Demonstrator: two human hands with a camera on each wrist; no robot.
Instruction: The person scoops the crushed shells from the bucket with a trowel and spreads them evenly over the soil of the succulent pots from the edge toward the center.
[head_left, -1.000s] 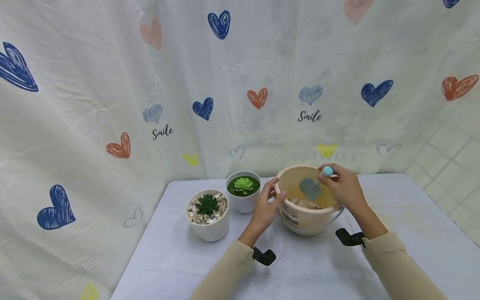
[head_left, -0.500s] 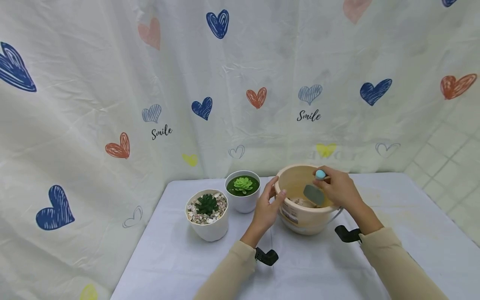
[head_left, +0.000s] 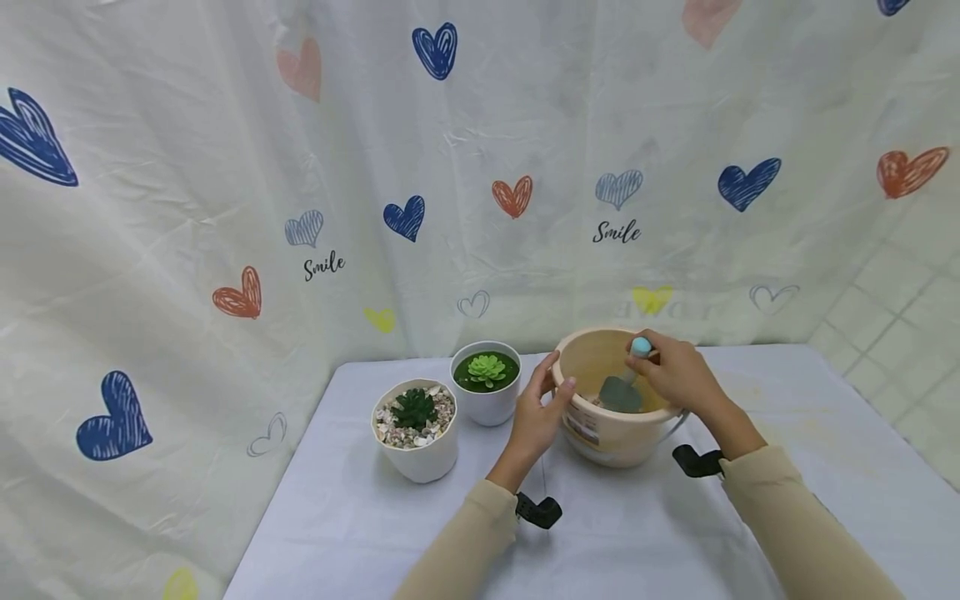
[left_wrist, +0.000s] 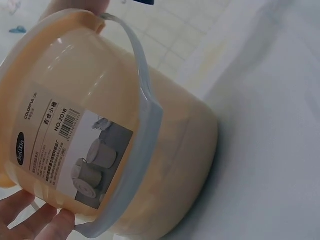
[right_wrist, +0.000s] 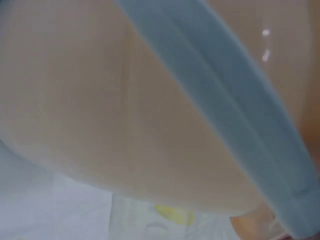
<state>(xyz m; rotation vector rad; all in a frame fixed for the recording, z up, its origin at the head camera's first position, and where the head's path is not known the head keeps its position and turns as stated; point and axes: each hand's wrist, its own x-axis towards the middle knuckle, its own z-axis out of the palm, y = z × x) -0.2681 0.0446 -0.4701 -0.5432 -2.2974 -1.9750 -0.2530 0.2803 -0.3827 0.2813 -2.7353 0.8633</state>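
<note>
A cream bucket with a pale blue handle stands on the table and carries a printed label. My left hand holds its left rim, thumb at the front and fingers along the side; fingertips show against the rim in the left wrist view. My right hand grips a small trowel by its blue-ended handle above the bucket's right side. The trowel's grey-green blade points down inside the bucket, near some light, loose material at the bottom, mostly hidden. The right wrist view shows only bucket wall and handle up close.
Left of the bucket stand two white pots: one holds a dark green succulent among small stones, the other a bright green succulent. A white cloth covers the table. Behind it hangs a curtain printed with hearts.
The trowel has moved slightly left and its blade has dipped lower inside the bucket, turning as it went. My left hand stays at the rim; the pots have not moved.
</note>
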